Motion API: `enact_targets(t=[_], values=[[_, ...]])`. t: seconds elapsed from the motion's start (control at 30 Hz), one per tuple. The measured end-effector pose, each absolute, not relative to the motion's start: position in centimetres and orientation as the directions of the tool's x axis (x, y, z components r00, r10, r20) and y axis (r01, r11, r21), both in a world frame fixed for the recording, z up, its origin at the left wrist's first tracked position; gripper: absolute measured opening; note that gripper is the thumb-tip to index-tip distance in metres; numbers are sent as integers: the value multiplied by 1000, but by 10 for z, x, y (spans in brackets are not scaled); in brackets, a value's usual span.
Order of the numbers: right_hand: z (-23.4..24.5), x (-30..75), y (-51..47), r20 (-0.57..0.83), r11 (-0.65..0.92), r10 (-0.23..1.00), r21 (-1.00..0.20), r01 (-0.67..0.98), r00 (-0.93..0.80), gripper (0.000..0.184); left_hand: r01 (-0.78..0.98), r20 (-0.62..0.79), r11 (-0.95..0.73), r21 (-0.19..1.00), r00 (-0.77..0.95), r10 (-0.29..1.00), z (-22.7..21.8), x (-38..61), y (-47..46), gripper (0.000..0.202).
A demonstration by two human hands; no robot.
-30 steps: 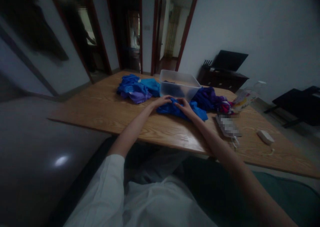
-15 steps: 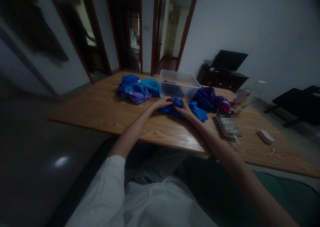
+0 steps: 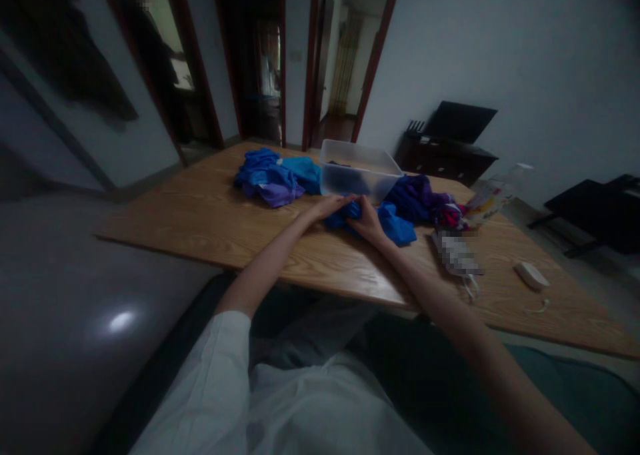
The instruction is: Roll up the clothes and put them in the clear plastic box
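We pinch the blue cloth (image 3: 399, 225) between left hand (image 3: 331, 206) and right hand (image 3: 369, 224) on the worktop (image 3: 200, 215) by the bin (image 3: 353, 183), seemingly partway: part bunched, right end loose, with the blue pile (image 3: 267, 175) and purple pile (image 3: 420, 198) lying crumpled.

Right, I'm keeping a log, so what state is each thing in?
Blue cloth, crumpled on the table
Left hand, over the blue cloth, grip unclear
Right hand, gripping the blue cloth
Box, upright, open-topped
Left clothes pile, loosely heaped
Right clothes pile, loosely heaped
Bottle, capped
Screen, dark
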State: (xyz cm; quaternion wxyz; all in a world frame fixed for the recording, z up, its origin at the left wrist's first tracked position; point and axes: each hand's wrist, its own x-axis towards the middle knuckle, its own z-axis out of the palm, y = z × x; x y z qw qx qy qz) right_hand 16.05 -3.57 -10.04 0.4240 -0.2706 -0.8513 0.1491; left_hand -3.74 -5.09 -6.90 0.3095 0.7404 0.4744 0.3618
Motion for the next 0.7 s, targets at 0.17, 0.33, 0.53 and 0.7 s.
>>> enact_targets(t=[0.17, 0.33, 0.53, 0.7], values=[[-105, 160, -36, 676, 834, 546, -384, 395, -495, 41, 500, 234, -349, 792, 280, 931, -70, -42, -62, 65], [-104, 164, -37, 573, 773, 635, -479, 417, -518, 44, 441, 264, -392, 807, 324, 908, -76, -49, -52, 65], [-98, 169, -35, 447, 711, 668, -618, 334, -594, 57, 425, 306, -419, 802, 311, 900, -74, -49, -48, 64], [-85, 177, -35, 345, 631, 667, -733, 255, -660, 68, 380, 388, -486, 787, 307, 869, -65, -48, -56, 62]])
